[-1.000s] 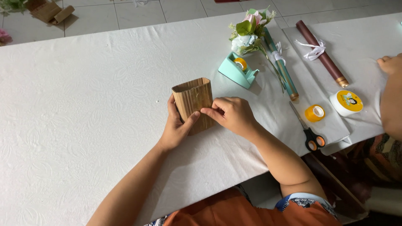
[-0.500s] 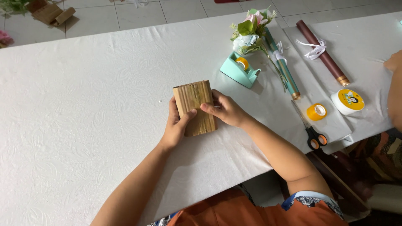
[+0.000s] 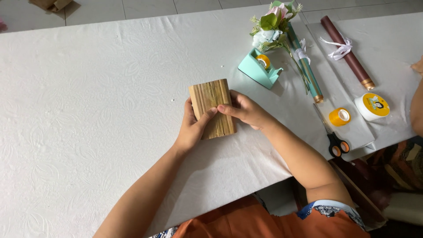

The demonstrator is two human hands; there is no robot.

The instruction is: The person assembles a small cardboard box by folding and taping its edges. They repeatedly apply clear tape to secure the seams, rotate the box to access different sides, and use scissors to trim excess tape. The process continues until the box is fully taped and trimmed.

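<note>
Both hands grip a flat, ribbed brown paper packet [image 3: 212, 108] over the white tablecloth [image 3: 88, 110], the left hand [image 3: 192, 128] from below and the right hand [image 3: 246, 110] at its edge, while a mint tape dispenser [image 3: 257, 69], yellow tape roll [image 3: 339, 117] and round yellow-lidded tub [image 3: 372, 106] lie to the right.

One head camera looks steeply down, close over the table [image 3: 88, 132]. Its far edge and floor show at top.
</note>
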